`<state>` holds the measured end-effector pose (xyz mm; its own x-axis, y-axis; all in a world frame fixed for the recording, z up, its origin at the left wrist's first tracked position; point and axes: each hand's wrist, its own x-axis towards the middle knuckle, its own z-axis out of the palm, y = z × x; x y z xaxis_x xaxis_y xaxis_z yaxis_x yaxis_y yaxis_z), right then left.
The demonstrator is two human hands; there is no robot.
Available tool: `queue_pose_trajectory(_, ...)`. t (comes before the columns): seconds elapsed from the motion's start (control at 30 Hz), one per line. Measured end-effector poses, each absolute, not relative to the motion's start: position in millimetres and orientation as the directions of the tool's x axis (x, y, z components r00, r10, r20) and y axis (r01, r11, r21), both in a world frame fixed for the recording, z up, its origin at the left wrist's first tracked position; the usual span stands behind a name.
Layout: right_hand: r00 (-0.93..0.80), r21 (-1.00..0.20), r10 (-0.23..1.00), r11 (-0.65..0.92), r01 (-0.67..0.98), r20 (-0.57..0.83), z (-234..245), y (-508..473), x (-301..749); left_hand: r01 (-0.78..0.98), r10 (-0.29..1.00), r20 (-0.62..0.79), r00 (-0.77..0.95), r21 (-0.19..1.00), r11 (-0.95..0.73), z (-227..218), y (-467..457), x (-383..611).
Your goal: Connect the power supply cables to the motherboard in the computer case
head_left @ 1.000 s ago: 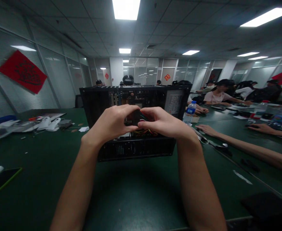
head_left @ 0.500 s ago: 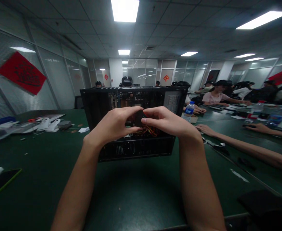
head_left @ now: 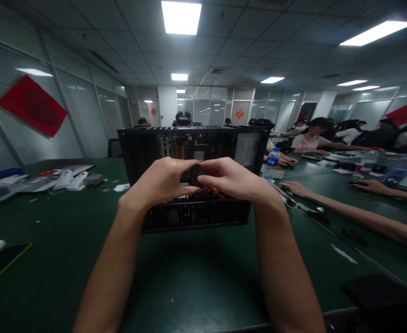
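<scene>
An open black computer case (head_left: 196, 215) stands on the table in front of me, its inside facing me. A circuit board (head_left: 198, 155), upright slots and orange and dark wires (head_left: 217, 193) show within it. Both of my hands are at the middle of the opening. My left hand (head_left: 161, 180) curves its thumb and fingers around a small dark part (head_left: 191, 175), whose kind I cannot make out. From the other side my right hand (head_left: 229, 178) closes its thumb and fingertips on the same part. My fingers hide much of it and the case's inside behind.
White and grey items and red-handled scissors (head_left: 46, 173) lie on the green table (head_left: 67, 240) at left. A blue-capped bottle (head_left: 272, 162) stands right of the case. Another person's arm (head_left: 349, 208) reaches in at right, near cables (head_left: 288, 196). Several people sit beyond.
My right hand has shifted slightly left, closer to my left fingertips. Less of the dark part shows between them. My left hand and the case have barely moved.
</scene>
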<state>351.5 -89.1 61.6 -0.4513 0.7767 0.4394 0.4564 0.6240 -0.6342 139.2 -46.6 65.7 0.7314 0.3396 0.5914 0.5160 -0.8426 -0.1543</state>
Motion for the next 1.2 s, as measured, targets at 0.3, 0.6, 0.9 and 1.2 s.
queue_pose_trajectory(0.3, -0.469, -0.555, 0.743, 0.669, 0.494, 0.478, 57.6, -82.1, 346.5, 0.540, 0.332, 0.600, 0.728, -0.202, -0.817, 67.8, -43.6, 136.6)
queue_pose_trajectory(0.6, -0.423, -0.576, 0.757, 0.654, 0.491, 0.498, 60.8, -83.6, 353.6, 0.558, 0.273, 0.687, 0.674, -0.230, -0.797, 66.5, -39.0, 145.8)
queue_pose_trajectory(0.9, -0.419, -0.606, 0.765, 0.643, 0.468, 0.489, 69.0, -100.6, 363.8, 0.506, 0.156, 0.752, 0.640, -0.261, -0.822, 64.0, -39.3, 156.5)
queue_pose_trajectory(1.2, -0.375, -0.576, 0.733, 0.679, 0.455, 0.568, 67.7, -96.3, 359.7, 0.490, 0.141, 0.767, 0.626, -0.246, -0.836, 62.7, -39.1, 159.7)
